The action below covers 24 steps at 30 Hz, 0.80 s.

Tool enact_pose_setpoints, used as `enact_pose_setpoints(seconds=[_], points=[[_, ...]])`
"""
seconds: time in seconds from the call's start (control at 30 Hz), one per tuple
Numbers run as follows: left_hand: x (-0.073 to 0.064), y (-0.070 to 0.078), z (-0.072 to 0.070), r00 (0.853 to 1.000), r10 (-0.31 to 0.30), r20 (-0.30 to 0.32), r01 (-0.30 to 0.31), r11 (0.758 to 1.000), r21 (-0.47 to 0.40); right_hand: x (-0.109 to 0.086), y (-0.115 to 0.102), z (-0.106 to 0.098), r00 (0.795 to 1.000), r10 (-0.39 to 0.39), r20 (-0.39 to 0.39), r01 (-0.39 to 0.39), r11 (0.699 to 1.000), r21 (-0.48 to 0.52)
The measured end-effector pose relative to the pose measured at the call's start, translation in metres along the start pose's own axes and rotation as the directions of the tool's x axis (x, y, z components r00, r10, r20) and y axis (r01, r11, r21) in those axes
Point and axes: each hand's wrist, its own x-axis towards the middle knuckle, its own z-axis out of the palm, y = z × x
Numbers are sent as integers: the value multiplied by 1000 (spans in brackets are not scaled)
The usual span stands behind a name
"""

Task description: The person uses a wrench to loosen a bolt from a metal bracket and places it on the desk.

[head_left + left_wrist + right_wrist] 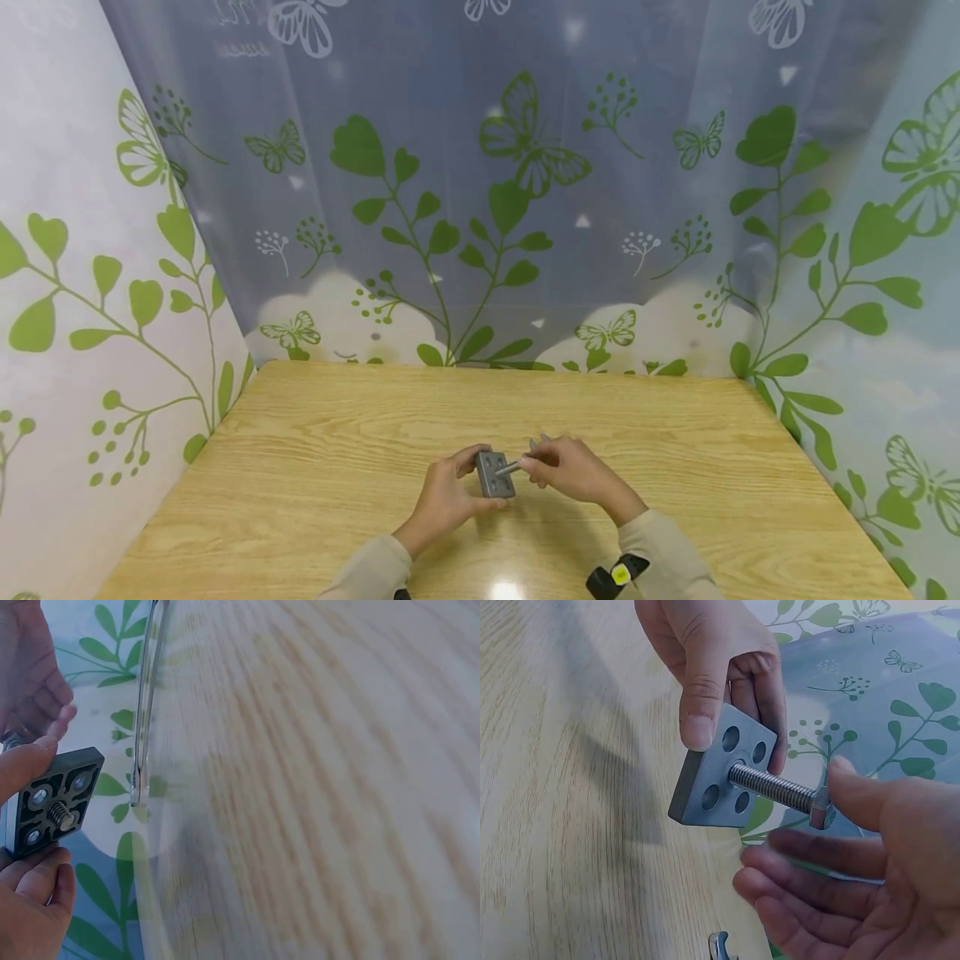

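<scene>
A square grey plate [496,475] with round holes is held by its edges in my left hand [444,498], thumb on one edge and fingers on the opposite one. A hex bolt [772,785] runs through the plate's middle. Its threaded tip [63,816] pokes out of the ribbed back in the left wrist view. At the bolt's head, my right hand [573,472] has its thumb touching the hexagon, with the fingers bent below. A metal wrench [539,441] lies behind the right hand, partly hidden; its end [718,945] shows low in the right wrist view.
Both hands are above a wood-grain table [337,442]. Printed curtains [465,250] with green leaves and butterflies stand along the back and both sides. A black strap device with a yellow spot [619,574] sits on the right wrist.
</scene>
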Motion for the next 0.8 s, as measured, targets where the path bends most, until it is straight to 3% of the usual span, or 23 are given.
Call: enact_pose_setpoints(seconds=[0.27, 0.53, 0.8], points=[[-1, 0, 1, 1000, 15, -2, -15, 1000, -2, 2, 1, 3, 999, 15, -37, -14, 999, 28], [-2, 0, 1, 1000, 19, -14, -19, 1000, -14, 3, -1, 4, 993, -89, -78, 85, 995, -55], [0, 1, 0, 1000, 22, -5, -22, 999, -23, 2, -3, 2, 987, -133, -94, 130, 991, -31]])
